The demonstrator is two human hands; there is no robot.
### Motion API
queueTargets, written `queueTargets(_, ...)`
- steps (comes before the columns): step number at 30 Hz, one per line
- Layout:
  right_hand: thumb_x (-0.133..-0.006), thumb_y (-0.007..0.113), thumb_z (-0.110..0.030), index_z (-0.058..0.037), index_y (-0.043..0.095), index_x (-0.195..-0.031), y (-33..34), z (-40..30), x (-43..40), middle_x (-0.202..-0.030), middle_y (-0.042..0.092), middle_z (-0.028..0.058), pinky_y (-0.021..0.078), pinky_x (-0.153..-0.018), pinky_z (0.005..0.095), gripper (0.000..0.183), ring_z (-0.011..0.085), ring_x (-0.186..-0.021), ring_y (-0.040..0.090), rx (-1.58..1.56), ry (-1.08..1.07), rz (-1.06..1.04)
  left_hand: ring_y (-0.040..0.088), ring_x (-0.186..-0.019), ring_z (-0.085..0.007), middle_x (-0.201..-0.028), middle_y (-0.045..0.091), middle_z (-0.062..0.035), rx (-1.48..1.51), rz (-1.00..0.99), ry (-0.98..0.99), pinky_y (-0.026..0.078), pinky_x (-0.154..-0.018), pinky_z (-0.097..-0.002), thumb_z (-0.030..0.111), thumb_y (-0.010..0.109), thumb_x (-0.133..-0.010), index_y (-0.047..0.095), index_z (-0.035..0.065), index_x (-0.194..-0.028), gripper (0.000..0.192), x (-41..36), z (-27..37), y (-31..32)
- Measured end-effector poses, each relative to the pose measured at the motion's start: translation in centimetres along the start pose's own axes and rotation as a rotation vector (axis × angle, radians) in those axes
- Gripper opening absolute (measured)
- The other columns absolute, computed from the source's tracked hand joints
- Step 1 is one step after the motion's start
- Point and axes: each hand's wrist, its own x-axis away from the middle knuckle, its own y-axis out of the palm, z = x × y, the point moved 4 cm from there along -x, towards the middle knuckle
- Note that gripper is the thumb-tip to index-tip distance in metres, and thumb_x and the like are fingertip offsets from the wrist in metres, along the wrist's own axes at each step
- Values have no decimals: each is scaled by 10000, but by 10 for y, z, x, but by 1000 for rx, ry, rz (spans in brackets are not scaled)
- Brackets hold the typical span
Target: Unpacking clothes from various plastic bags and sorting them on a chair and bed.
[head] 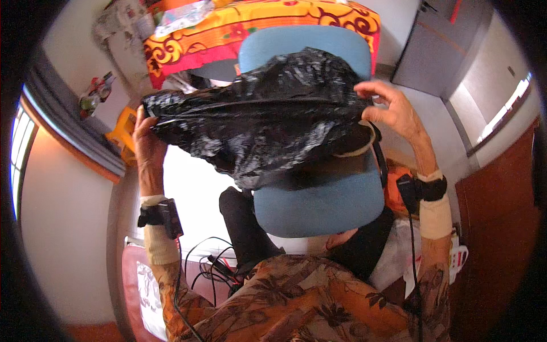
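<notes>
A crumpled black plastic bag (pixel 265 124) stretches across the front of me, above a blue chair (pixel 320 209). My left hand (pixel 148 139) grips the bag's gathered left end between thumb and fingers. At the opposite end, my right hand (pixel 391 109) has its thumb and forefinger on the bag's edge, with the other fingers curled behind. Straight fold lines run through the plastic between both hands. Below the bag's right part, a pale curved rim (pixel 357 149) of some object shows on the chair; the rest of it is hidden.
Beyond the chair stands a table with a red and yellow patterned cloth (pixel 277 17). A yellow plastic stool (pixel 124 132) is at the left. Black cables (pixel 213 269) lie near my legs, and an orange object (pixel 397 188) sits right of the chair. Wooden furniture (pixel 495 222) borders the right side.
</notes>
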Motion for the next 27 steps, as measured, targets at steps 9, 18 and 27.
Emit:
queueTargets(9,-835,574,-460,-95,374,-1321,44,88,45,-1089,525,127,494,-701,334,640,202,-869,575,-627,780,-21,559,-1041,-273,-1145,552,-139,62,22,-43,465,-911,-396,-30,421,-781,438,43,-1226,452,4,-4,-31)
queueTargets(18,-797,636,-211,-24,544,-1066,110,126,30,-993,594,54,460,-780,367,340,176,-841,568,-944,700,258,544,-1077,-275,-1169,563,-144,186,3,-156,417,-956,-435,95,466,-837,499,56,-1207,373,8,2,-53)
queueTargets(27,-798,572,9,-25,552,-880,45,75,15,-843,605,49,476,-708,276,92,140,-756,574,-1184,289,573,547,-1053,-308,-1171,551,-140,-31,249,-27,427,-936,-468,134,521,-855,460,36,-1222,385,34,9,-125)
